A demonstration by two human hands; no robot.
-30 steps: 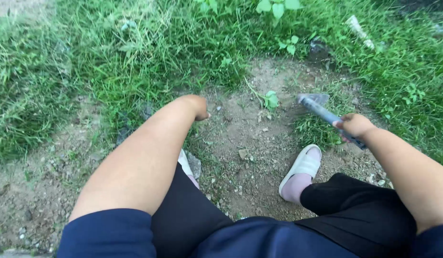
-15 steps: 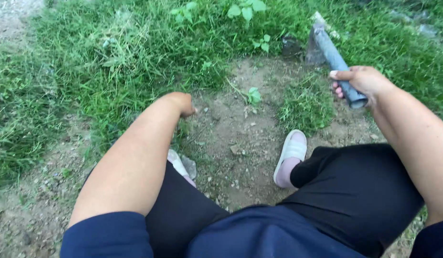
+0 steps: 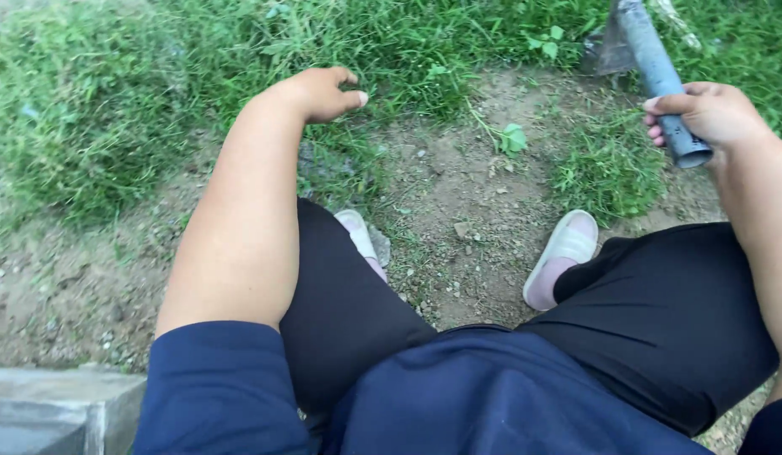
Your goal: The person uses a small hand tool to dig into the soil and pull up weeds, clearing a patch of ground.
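My right hand [image 3: 711,114] grips the grey pipe handle of a digging tool [image 3: 656,63], lifted at the upper right; its metal blade [image 3: 612,46] points up toward the top edge, above the grass. My left hand [image 3: 323,91] hangs over the grass edge with fingers curled, holding nothing. I am crouching: black trousers, a dark blue shirt, and pale slippers, one at left [image 3: 357,232] and one at right [image 3: 564,253], stand on bare soil.
A patch of bare dirt [image 3: 467,211] lies between my feet, with a small green seedling [image 3: 513,139] and a grass tuft [image 3: 610,173] on it. Thick grass [image 3: 112,109] borders the far side. A concrete edge [image 3: 53,409] shows at the lower left.
My right hand has raised the tool from the soil up and to the right, blade now high. My left hand has stretched forward toward the grass. The view has tilted down.
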